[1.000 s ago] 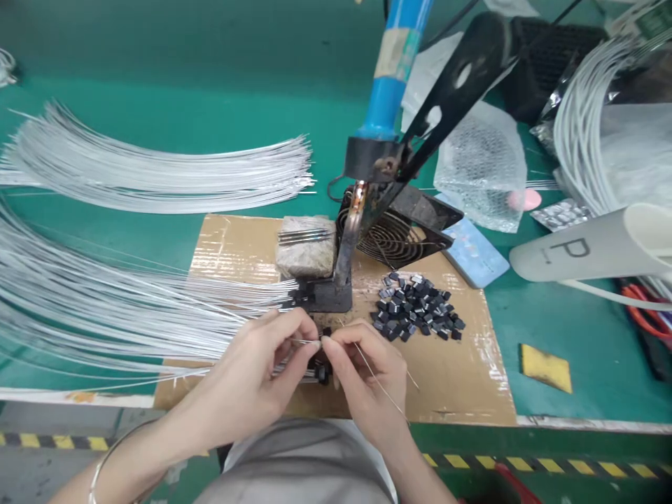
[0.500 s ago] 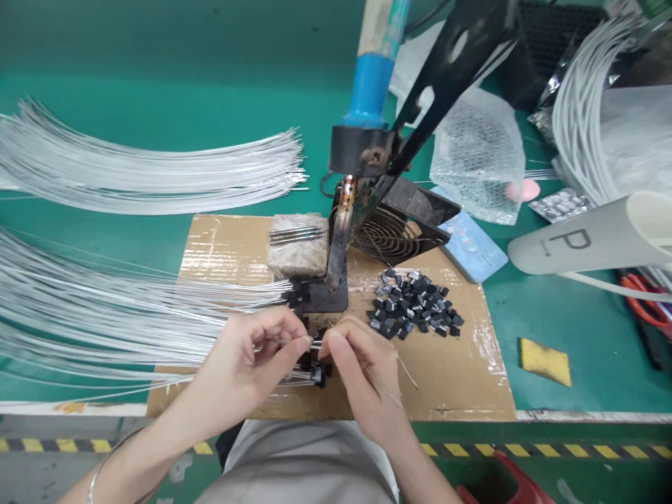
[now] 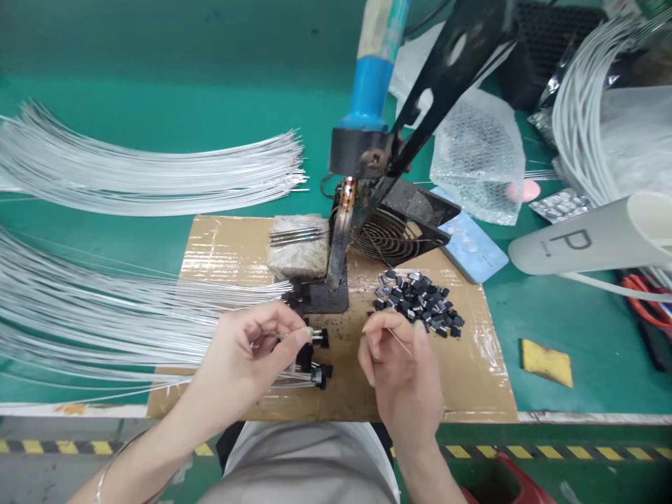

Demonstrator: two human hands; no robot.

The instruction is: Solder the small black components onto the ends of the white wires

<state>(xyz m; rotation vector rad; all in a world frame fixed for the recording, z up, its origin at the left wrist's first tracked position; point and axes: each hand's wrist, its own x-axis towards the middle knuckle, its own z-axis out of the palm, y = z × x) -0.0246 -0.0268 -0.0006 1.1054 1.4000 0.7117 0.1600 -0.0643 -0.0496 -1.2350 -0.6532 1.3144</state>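
My left hand (image 3: 257,353) is closed, thumb and forefinger pinching a thin white cable just behind the small black connector (image 3: 324,339) on its end. More white cables (image 3: 131,318) run in from the left under this hand, some tipped with black connectors (image 3: 318,376). To the right, my right hand (image 3: 404,371) is raised with curled fingers, a thin strand of solder wire (image 3: 400,341) showing between thumb and fingers. Just beyond its fingertips lies a pile of small black connectors (image 3: 420,301). The soldering iron (image 3: 367,91) is clamped in a stand above, its tip pointing down.
Cardboard (image 3: 472,371) covers the work area. A pale block (image 3: 298,259) with metal rods on it stands beside the iron, and a fan (image 3: 393,231) behind. Another cable bundle (image 3: 157,175) lies at the back left. Farther right are a yellow sponge (image 3: 547,362) and a white cup (image 3: 582,238).
My right hand has moved right, away from the left hand, toward the connector pile, and its fingers have loosened. The connector by my left fingertips is now uncovered. The left hand has barely moved.
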